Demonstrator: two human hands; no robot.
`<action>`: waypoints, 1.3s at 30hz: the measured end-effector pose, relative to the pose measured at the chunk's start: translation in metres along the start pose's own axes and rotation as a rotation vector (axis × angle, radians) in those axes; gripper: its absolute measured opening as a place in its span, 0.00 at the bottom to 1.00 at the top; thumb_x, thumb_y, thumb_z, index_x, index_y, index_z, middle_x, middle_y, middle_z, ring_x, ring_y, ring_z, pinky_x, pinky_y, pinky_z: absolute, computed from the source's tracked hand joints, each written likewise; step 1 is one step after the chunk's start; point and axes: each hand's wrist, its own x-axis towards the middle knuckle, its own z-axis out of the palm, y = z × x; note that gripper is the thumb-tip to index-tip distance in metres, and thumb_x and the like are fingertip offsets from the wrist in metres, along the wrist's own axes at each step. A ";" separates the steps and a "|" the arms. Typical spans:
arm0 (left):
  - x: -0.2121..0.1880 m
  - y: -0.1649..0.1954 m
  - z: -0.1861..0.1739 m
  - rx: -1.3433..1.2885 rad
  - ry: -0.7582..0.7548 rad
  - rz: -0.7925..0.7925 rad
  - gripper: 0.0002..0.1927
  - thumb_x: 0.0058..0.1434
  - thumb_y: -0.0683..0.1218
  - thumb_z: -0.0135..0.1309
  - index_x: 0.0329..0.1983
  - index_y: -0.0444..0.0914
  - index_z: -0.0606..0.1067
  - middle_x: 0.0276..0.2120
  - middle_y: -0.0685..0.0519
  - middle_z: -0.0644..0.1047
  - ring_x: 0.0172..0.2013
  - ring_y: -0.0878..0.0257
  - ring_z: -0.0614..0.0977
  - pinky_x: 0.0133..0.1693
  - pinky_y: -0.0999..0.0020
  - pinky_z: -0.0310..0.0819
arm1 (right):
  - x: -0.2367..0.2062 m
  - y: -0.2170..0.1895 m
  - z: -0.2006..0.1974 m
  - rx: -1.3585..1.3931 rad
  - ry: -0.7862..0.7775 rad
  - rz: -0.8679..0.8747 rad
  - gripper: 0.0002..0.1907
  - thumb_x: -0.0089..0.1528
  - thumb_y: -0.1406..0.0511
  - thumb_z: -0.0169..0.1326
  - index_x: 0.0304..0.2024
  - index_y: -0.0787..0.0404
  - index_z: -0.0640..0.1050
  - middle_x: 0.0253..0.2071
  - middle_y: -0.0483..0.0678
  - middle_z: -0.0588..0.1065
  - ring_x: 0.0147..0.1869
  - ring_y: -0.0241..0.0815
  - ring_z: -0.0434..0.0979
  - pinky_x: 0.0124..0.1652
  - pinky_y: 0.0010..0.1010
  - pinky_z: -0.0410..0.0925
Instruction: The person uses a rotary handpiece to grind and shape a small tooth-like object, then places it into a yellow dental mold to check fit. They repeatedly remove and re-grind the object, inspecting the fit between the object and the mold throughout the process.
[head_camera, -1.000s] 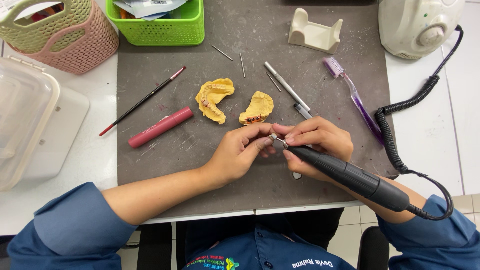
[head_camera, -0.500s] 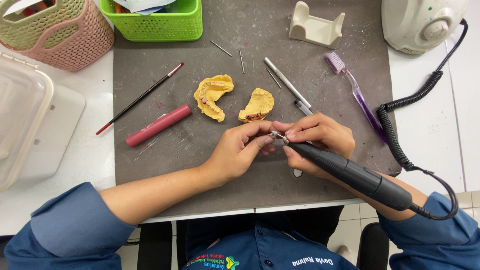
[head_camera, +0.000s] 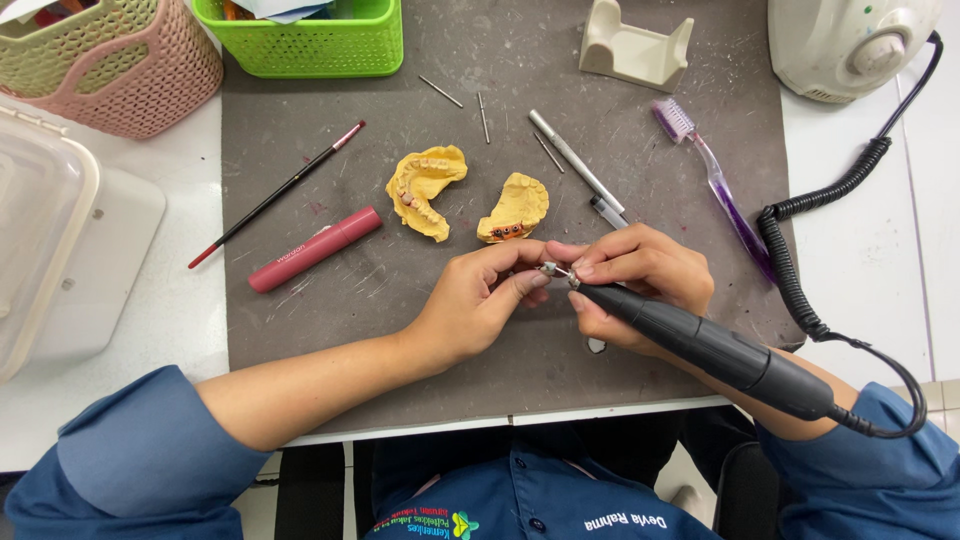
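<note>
Handpiece (head_camera: 700, 345) sits pen-style in right hand (head_camera: 640, 280), bur meeting small piece (head_camera: 549, 269) that left hand (head_camera: 480, 300) fingertips pinch steady, w/ yellow casts (head_camera: 425, 190) at 11 o'clock.

Just above the fingers lie two yellow dental casts (head_camera: 425, 188) and a metal pen (head_camera: 578, 165). Up and left rest a red tube (head_camera: 314, 249) and thin brush (head_camera: 276, 194); up and right, a purple toothbrush (head_camera: 710, 178). Far above stands a green basket (head_camera: 315, 40).

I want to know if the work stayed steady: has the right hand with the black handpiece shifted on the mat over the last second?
No. The right hand holds the black handpiece at the same spot just below the yellow dental cast; only the camera view shifted slightly.
</note>
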 end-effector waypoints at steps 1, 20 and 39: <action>-0.001 -0.001 0.000 -0.006 0.006 -0.002 0.14 0.73 0.40 0.48 0.59 0.32 0.75 0.46 0.53 0.80 0.42 0.70 0.79 0.46 0.73 0.77 | 0.000 0.000 0.000 0.021 -0.009 -0.015 0.14 0.55 0.76 0.65 0.40 0.66 0.75 0.43 0.53 0.76 0.53 0.49 0.84 0.50 0.33 0.81; -0.001 -0.002 -0.001 -0.076 0.073 0.028 0.10 0.69 0.36 0.53 0.53 0.31 0.75 0.46 0.50 0.81 0.47 0.67 0.83 0.52 0.70 0.80 | -0.001 0.004 -0.002 0.108 -0.045 0.040 0.13 0.56 0.75 0.64 0.41 0.66 0.75 0.43 0.53 0.76 0.53 0.51 0.85 0.54 0.36 0.80; -0.003 -0.001 -0.001 -0.040 0.110 -0.003 0.08 0.67 0.37 0.54 0.48 0.31 0.77 0.41 0.52 0.81 0.43 0.68 0.82 0.49 0.71 0.79 | -0.001 0.003 -0.001 0.110 -0.068 0.035 0.13 0.55 0.75 0.65 0.40 0.66 0.75 0.43 0.53 0.77 0.53 0.51 0.85 0.53 0.33 0.80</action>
